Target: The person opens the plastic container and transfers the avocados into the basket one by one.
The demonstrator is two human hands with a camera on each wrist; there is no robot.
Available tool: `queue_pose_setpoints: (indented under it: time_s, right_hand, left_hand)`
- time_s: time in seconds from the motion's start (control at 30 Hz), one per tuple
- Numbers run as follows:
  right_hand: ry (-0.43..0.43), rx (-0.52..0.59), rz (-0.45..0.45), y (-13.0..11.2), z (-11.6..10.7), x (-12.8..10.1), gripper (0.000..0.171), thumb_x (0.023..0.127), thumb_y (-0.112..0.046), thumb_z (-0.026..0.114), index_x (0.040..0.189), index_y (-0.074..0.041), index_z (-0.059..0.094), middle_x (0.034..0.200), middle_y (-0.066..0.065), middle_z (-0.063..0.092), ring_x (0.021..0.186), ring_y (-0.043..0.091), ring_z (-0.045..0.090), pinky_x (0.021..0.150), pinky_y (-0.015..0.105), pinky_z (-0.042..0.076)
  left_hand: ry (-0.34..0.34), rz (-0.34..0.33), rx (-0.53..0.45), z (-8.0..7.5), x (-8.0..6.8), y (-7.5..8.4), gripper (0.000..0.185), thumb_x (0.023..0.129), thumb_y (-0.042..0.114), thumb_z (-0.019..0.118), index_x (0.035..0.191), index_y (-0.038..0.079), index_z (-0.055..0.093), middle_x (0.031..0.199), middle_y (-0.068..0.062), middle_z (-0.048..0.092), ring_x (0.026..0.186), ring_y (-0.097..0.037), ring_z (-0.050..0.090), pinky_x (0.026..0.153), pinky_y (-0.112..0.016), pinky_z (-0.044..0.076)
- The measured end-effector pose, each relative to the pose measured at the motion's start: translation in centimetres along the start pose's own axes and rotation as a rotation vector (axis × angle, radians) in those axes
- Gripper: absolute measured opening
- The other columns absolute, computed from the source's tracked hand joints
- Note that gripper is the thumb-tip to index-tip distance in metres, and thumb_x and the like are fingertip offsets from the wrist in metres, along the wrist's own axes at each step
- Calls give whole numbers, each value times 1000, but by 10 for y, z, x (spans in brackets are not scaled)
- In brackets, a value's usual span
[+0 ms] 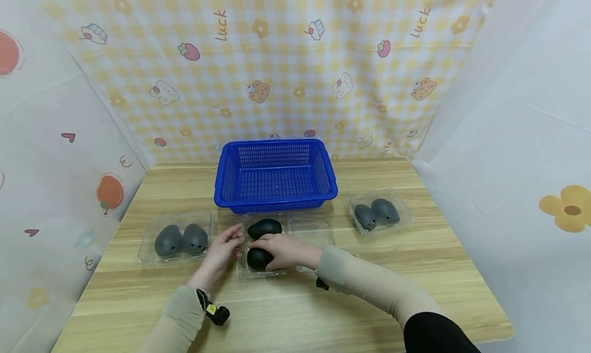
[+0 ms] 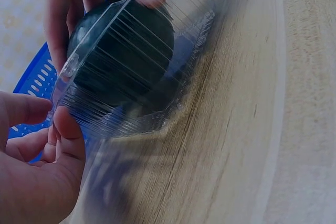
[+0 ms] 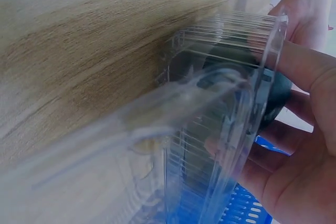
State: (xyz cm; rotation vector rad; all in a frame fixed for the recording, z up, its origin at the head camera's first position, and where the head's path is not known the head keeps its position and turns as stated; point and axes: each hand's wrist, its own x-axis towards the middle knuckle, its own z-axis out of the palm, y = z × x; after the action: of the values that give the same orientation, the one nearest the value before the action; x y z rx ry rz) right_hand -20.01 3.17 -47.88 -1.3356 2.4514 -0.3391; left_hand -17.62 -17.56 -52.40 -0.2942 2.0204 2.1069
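In the head view, a clear plastic clamshell box lies open at the middle of the table, its lid folded out to the right. Two dark green avocados sit in its base. My right hand reaches in from above and grips the nearer avocado; the farther avocado lies just beyond the fingers. At the box's left side is my left hand. The left wrist view shows its thumb and finger pinching the rim, with the avocado seen through the ribbed wall.
Behind the box stands a blue plastic basket. A closed clear box with two dark avocados lies to the left, and another such box to the right. A patterned cloth hangs behind the wooden table.
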Motion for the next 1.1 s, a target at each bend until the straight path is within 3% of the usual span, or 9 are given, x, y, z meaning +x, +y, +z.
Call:
queue_pose_setpoints:
  time_s: [0.4,1.1]
  right_hand:
    - [20,19,-9,3,-7,-7,73,82,-25,79,146,-20,45,141,4,48,123,19,51,97,30,46]
    - [48,7,-15,0,-22,-18,71,82,-26,79,145,-24,46,139,3,50,121,17,52,97,32,46]
  left_hand:
    - [3,21,-7,1,0,-2,51,97,-1,50,145,-8,34,102,-5,49,75,-9,50,57,-20,47]
    - [-1,4,20,0,0,-1,51,99,3,50,147,-4,34,106,-6,47,84,-14,49,59,-23,48]
